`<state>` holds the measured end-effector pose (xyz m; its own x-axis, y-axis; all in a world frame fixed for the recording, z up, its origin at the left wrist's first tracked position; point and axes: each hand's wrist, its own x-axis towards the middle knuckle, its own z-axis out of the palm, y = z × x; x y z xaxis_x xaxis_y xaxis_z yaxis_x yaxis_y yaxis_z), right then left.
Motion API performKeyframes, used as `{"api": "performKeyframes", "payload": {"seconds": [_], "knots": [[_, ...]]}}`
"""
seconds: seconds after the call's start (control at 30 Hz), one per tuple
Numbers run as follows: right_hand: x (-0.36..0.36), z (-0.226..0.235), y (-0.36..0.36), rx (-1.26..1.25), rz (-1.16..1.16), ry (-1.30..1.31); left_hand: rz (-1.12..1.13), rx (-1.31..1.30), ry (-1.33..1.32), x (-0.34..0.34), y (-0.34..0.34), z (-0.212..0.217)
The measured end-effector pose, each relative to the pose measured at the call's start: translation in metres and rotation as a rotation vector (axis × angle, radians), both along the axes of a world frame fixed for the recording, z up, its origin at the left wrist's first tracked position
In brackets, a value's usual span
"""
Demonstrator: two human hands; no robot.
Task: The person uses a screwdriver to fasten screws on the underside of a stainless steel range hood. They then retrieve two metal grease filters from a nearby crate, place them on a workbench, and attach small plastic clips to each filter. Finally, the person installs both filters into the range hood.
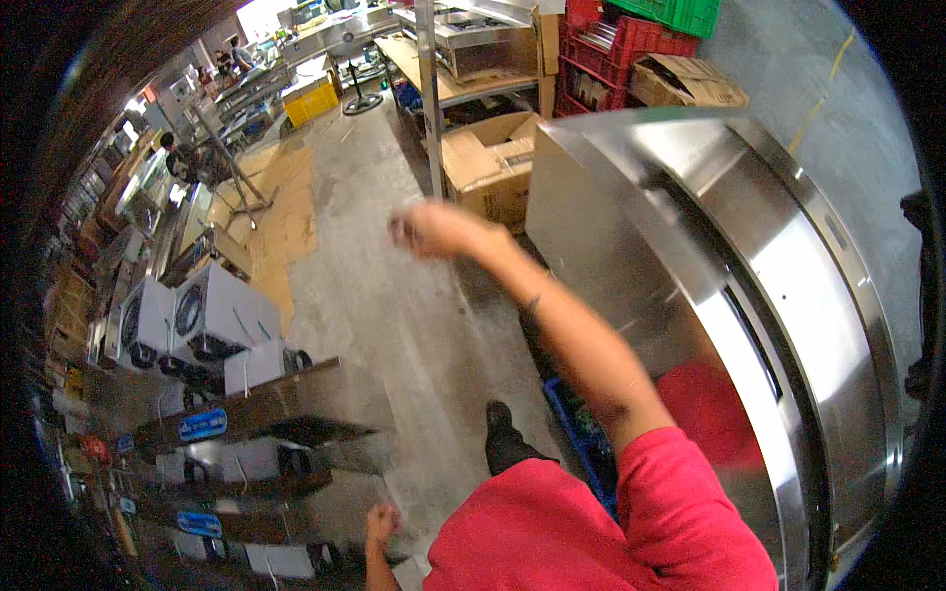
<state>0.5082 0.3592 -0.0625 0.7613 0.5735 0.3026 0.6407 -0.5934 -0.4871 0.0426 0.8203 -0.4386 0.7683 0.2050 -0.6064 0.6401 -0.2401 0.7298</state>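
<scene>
My right arm, in a red sleeve, stretches forward over the aisle. My right hand [426, 230] is curled closed at its end, blurred by motion. A small dark patch shows at its fingers; I cannot make out what it is. Low in the picture, my left hand [383, 521] hangs beside my body with fingers curled in and nothing visible in them. It is nearest the shelf rack [325, 379] on the left, apart from it. A large stainless steel cabinet [591, 212] stands close along my right side, its panel reflecting my red shirt.
White box-shaped units [222, 310] sit on the left rack. Ahead are an open cardboard box [483, 163], a metal post [429, 98], red crates [591, 59], a yellow crate [310, 101] and a stand fan [362, 101]. A blue crate [581, 433] lies by my right leg. People are far back left.
</scene>
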Motion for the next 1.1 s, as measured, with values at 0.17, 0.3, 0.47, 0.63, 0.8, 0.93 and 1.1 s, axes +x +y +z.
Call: {"api": "performKeyframes", "payload": {"seconds": [0.17, 0.3, 0.47, 0.63, 0.8, 0.93, 1.1], "knots": [[0.09, -0.203, 0.013, -0.444, 0.08, 0.603, 0.168, -0.095, 0.249, 0.046, -0.032, 0.015], [0.143, -0.292, 0.021, -0.275, 0.109, 0.762, 0.173, -0.094, 0.347, 0.15, -0.072, 0.012], [0.263, -0.311, -0.017, -0.087, -0.044, 0.778, -0.014, -0.082, 0.359, 0.345, -0.091, -0.008], [0.356, -0.317, -0.103, 0.138, -0.436, 0.795, -0.299, -0.087, 0.282, 0.611, -0.078, -0.029], [0.38, -0.305, -0.156, 0.309, -0.726, 0.768, -0.529, 0.035, 0.032, 0.913, -0.08, -0.002], [0.392, -0.338, -0.242, 0.342, -0.941, 0.725, -0.723, 0.076, -0.207, 1.121, -0.164, 0.024], [0.463, -0.294, -0.421, 0.246, -1.145, 0.33, -0.964, 0.06, -0.251, 1.175, -0.33, 0.025]]}}
